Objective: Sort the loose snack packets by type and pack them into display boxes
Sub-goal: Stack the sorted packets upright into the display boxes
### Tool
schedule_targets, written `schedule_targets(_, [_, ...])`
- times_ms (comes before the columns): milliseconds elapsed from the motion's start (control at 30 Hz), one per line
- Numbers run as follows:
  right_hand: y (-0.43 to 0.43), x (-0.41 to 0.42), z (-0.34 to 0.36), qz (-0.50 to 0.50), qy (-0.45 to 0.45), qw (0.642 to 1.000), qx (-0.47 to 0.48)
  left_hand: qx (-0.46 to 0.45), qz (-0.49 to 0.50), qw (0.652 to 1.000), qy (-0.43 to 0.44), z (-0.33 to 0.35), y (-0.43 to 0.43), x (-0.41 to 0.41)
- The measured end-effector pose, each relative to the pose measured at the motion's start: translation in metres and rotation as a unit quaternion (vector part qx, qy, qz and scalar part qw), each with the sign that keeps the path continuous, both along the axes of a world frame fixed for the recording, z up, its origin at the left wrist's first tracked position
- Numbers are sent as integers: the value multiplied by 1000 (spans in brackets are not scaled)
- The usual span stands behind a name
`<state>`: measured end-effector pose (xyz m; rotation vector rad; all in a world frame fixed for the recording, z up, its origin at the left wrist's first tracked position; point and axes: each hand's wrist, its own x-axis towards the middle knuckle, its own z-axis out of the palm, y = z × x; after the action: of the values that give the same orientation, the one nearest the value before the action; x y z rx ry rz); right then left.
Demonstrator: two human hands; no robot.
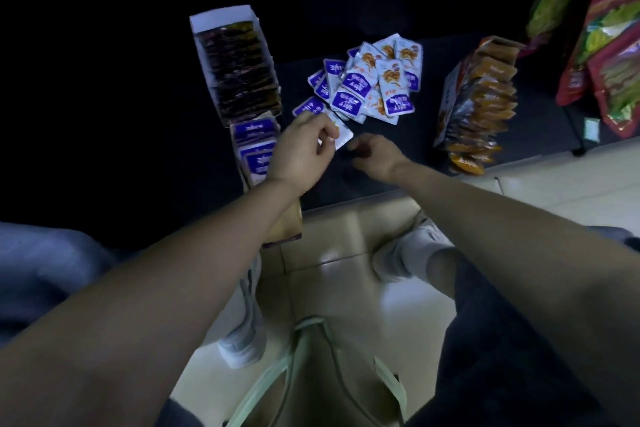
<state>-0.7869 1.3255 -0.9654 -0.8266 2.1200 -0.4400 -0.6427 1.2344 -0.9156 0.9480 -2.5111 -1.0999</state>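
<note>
A pile of loose purple-and-white snack packets lies on the dark table. My left hand pinches one purple-and-white packet just in front of the pile. Directly left of that hand stands a display box partly filled with the same purple packets. My right hand rests on the table with its fingers curled down, beside the held packet; whether it holds anything is hidden. A long white display box full of dark brown packets lies behind the purple box.
A display box of orange packets stands at the right of the table. Large red and green snack bags hang at the far right. The table's front edge runs just below my wrists, with tiled floor and my shoes beneath.
</note>
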Motion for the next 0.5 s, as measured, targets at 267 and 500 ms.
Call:
schedule_targets(267, [8, -77, -28, 44, 91, 993, 54, 64, -85, 942, -318, -68, -6, -72])
schedule_targets(500, [-6, -92, -54, 73, 126, 988, 58, 83, -70, 926, -362, -92, -3, -86])
